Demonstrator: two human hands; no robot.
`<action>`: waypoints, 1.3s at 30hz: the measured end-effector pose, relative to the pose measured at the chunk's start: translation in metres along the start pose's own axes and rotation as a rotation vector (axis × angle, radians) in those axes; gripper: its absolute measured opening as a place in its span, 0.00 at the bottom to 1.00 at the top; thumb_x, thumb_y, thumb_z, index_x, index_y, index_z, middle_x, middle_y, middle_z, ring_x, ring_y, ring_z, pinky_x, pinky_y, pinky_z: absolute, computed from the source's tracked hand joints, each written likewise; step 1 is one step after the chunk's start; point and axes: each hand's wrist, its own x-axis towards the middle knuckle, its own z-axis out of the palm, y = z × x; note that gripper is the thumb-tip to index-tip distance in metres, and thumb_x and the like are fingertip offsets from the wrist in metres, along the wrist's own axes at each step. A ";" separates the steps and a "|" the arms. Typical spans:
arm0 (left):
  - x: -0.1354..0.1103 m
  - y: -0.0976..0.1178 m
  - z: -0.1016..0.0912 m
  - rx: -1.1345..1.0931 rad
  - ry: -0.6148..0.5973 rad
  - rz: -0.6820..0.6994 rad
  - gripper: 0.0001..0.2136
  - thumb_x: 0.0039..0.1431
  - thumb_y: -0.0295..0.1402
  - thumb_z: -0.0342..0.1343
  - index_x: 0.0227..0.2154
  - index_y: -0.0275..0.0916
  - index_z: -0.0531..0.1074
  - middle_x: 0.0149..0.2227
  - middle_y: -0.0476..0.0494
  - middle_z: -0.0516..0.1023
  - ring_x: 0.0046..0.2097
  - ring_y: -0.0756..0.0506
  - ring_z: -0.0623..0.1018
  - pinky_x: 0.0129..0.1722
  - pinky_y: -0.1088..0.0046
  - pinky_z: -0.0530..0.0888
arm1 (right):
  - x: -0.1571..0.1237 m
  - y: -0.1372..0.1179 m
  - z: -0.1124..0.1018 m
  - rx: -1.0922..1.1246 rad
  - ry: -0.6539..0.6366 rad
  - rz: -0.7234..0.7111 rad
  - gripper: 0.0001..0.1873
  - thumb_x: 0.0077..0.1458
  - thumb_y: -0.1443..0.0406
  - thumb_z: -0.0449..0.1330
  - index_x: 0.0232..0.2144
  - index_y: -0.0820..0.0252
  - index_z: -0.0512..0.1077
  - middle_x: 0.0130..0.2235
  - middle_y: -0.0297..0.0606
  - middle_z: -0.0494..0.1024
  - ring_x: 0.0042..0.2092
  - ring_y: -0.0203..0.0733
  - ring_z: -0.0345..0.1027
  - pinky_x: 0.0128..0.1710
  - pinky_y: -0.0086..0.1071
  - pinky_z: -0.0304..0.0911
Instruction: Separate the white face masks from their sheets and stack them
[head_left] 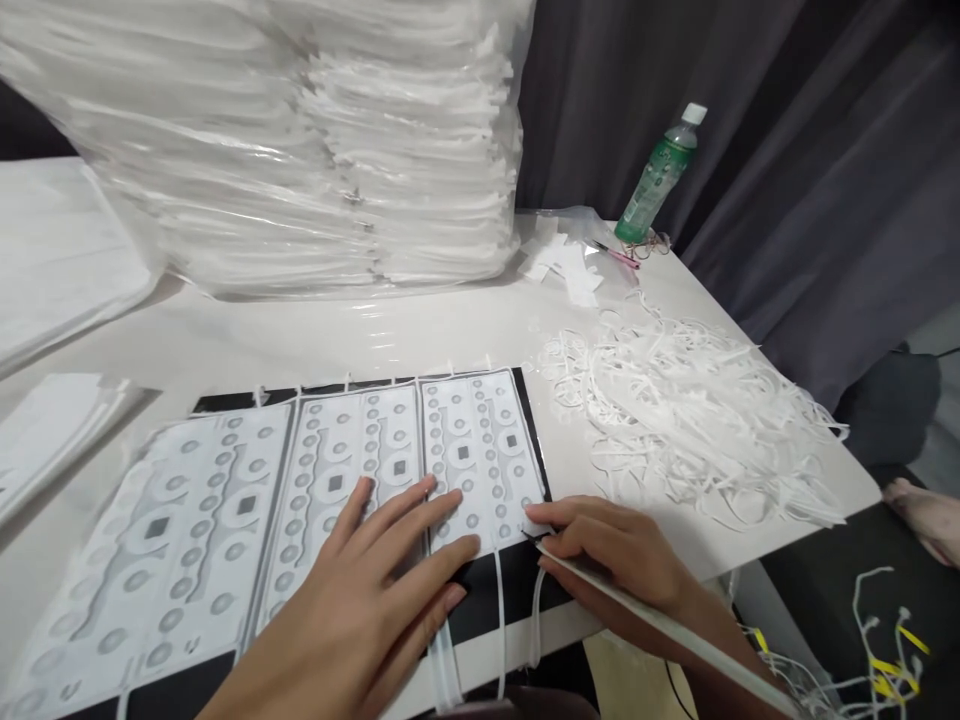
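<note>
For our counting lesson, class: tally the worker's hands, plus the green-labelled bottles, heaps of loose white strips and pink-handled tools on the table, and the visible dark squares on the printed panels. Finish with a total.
Hands: 2 (left hand, right hand)
Green-labelled bottle: 1
Heap of loose white strips: 1
Pink-handled tool: 1
Dark squares: 6
Total: 11
</note>
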 end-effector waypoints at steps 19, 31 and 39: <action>0.002 0.000 0.003 -0.019 0.006 -0.013 0.13 0.64 0.37 0.47 0.48 0.51 0.73 0.56 0.49 0.71 0.61 0.40 0.65 0.64 0.51 0.50 | -0.008 -0.010 0.008 -0.407 -0.095 -0.204 0.08 0.61 0.73 0.53 0.31 0.60 0.70 0.49 0.39 0.77 0.48 0.44 0.69 0.44 0.40 0.67; -0.002 -0.004 0.006 0.052 -0.016 0.039 0.15 0.62 0.35 0.51 0.51 0.53 0.70 0.57 0.49 0.70 0.60 0.39 0.65 0.64 0.46 0.48 | -0.010 -0.010 0.008 -0.374 -0.011 -0.179 0.09 0.61 0.75 0.49 0.33 0.62 0.68 0.47 0.48 0.77 0.38 0.42 0.71 0.36 0.39 0.68; -0.009 -0.007 -0.001 0.026 0.025 0.063 0.15 0.64 0.41 0.48 0.51 0.50 0.71 0.56 0.49 0.71 0.61 0.40 0.65 0.66 0.51 0.44 | -0.019 -0.002 0.008 -0.207 0.093 -0.056 0.11 0.57 0.74 0.56 0.40 0.55 0.66 0.50 0.42 0.76 0.45 0.43 0.73 0.42 0.38 0.71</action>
